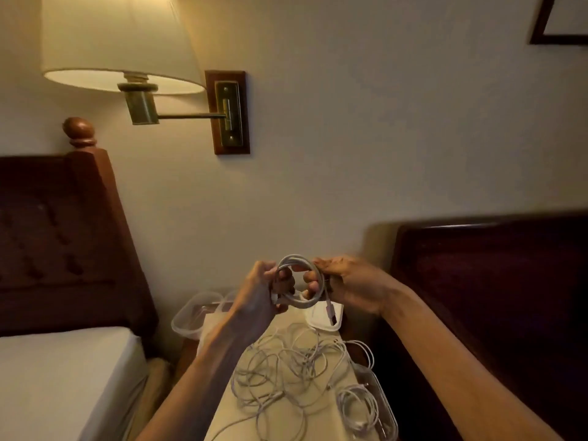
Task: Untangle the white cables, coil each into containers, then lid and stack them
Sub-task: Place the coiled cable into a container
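Both my hands hold a small coil of white cable (299,303) up above the nightstand. My left hand (259,289) grips the coil's left side, fingers curled through the loop. My right hand (346,283) pinches the right side, and the cable's plug end (331,311) hangs below it. A tangle of white cables (286,361) lies on the nightstand top (286,421). At the near right, a clear container (386,418) holds a coiled cable (358,405). Empty clear containers (191,316) sit at the far left. White lids (323,316) lie at the back.
A bed with a white sheet (63,377) and dark wooden headboard (57,243) stands on the left. Another dark headboard (493,297) is close on the right. A wall lamp (127,58) hangs above, against the cream wall.
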`<state>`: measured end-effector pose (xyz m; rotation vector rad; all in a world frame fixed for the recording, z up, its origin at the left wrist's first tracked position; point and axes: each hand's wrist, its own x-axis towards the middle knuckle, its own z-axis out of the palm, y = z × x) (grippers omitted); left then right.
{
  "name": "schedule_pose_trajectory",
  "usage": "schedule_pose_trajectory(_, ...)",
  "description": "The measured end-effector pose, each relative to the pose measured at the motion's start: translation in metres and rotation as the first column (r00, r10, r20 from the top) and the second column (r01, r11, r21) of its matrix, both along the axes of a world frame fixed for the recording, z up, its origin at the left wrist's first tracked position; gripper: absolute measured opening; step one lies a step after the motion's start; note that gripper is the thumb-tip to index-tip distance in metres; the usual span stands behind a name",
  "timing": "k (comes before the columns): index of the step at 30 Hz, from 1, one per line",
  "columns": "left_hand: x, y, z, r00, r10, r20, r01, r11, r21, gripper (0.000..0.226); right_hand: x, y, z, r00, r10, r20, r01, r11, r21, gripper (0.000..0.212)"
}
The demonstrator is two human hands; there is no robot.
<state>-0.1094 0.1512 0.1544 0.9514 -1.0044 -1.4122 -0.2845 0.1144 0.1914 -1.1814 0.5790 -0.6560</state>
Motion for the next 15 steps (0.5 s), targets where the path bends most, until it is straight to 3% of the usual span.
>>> schedule_pose_trajectory(6, -0.049, 0.001, -0.092, 0.995, 0.081, 0.056, -0.087, 0.991, 0.104, 0.037, -0.039, 0.021, -0.073, 0.995, -0.088, -0.036, 0.094, 0.971, 0.220, 0.027)
schedule_pose_trajectory(10, -0.075, 0.019, -0.128, 0.943, 0.004, 0.331, -0.015, 0.999, 0.029, 0.036, -0.063, 0.037, -0.115, 0.961, -0.200, -0.190, 0.240, 0.945, 0.221, 0.017)
schedule_pose_trajectory(12, -0.078, 0.024, -0.148, 0.870, -0.033, 0.492, 0.043, 0.999, -0.009, 0.027, -0.070, 0.047, -0.139, 0.890, -0.334, -0.311, 0.367, 0.929, 0.055, 0.014)
schedule_pose_trajectory(13, -0.076, 0.025, -0.162, 0.804, -0.018, 0.594, 0.049, 0.998, -0.035, 0.024, -0.072, 0.052, -0.151, 0.813, -0.421, -0.403, 0.404, 0.905, -0.131, 0.013)
schedule_pose_trajectory(15, -0.069, 0.027, -0.198, 0.543, 0.045, 0.838, 0.072, 0.992, -0.100, 0.042, -0.070, 0.061, -0.179, 0.608, -0.605, -0.515, 0.310, 0.777, -0.548, 0.014)
